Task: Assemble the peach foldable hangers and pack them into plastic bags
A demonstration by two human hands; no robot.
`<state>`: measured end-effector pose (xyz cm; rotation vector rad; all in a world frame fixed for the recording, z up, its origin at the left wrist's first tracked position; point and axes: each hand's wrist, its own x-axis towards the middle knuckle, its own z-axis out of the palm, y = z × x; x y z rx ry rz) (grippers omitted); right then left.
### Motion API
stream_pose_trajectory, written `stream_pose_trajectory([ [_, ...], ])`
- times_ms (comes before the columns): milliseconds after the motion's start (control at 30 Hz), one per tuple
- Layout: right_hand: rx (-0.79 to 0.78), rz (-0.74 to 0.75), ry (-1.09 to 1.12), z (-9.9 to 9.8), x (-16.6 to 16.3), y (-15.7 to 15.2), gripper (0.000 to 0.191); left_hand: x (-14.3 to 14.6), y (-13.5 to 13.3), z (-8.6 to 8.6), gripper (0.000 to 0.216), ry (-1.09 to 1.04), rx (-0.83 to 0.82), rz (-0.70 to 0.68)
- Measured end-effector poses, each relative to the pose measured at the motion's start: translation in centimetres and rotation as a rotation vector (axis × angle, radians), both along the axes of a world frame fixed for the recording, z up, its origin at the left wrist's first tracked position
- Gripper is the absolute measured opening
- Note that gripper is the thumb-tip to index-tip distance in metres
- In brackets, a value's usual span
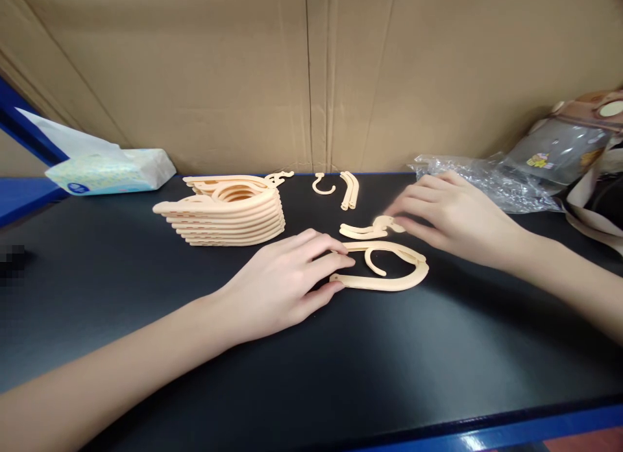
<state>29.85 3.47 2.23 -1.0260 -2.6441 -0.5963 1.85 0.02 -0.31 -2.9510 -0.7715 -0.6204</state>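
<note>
Left hand (287, 280): fingers parted and slightly bent, tips at the free ends of the folded hanger (389, 283), which lies flat on the black table (341, 380). Right hand (452, 215): fingers bent, tips at the small cream parts (381, 226) just behind the hanger; blur prevents confirming a grip. Farther back: a hook (324, 192) and curved strips (355, 191). To their left: a hanger stack (228, 230), then a tissue pack (117, 173). Far right: clear plastic (487, 183).
</note>
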Motion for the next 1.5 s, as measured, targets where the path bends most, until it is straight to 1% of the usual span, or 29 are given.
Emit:
stream_pose_trajectory([
  [133, -0.044, -0.056, -0.052, 0.0, 0.7, 0.5, 0.024, -0.3, 0.2, -0.3, 0.031, -0.002, -0.024, 0.066],
  [200, -0.065, -0.071, -0.082, 0.0, 0.7, 0.6, 0.022, -0.4, 0.3, -0.4, 0.031, 0.002, -0.047, 0.074],
  [367, -0.133, -0.121, -0.119, 0.2, 0.7, 0.5, 0.025, -0.2, 0.4, -0.3, 0.026, -0.018, -0.06, 0.071],
  [633, -0.348, -0.129, -0.041, 0.4, 1.1, 0.8, 0.026, 0.0, 0.2, 0.1, 0.017, -0.031, -0.094, 0.051],
  [733, -0.387, -0.114, -0.002, 0.6, 1.1, 0.7, 0.028, 0.0, 0.2, -0.1, 0.016, -0.053, -0.102, 0.046],
  [833, -0.369, -0.102, 0.044, 0.7, 0.9, 0.5, 0.025, 0.1, 0.1, -0.3, 0.014, -0.097, -0.132, 0.06],
  [1000, -0.274, -0.095, 0.142, 0.8, 0.5, 0.1, 0.022, 0.6, -0.2, -0.7, 0.013, -0.155, -0.141, 0.085],
  [1167, -0.2, -0.039, 0.186, 0.6, 0.0, -0.3, 0.017, 0.7, -0.1, -0.7, 0.016, -0.168, -0.153, 0.135],
  [1300, -0.105, 0.001, 0.167, 0.4, -0.4, -0.5, 0.018, 0.5, 0.0, -0.6, 0.013, -0.18, -0.188, 0.18],
  [1500, -0.036, 0.009, 0.095, 0.3, -0.6, -0.7, 0.02, 0.4, 0.2, -0.7, 0.006, -0.194, -0.209, 0.157],
])
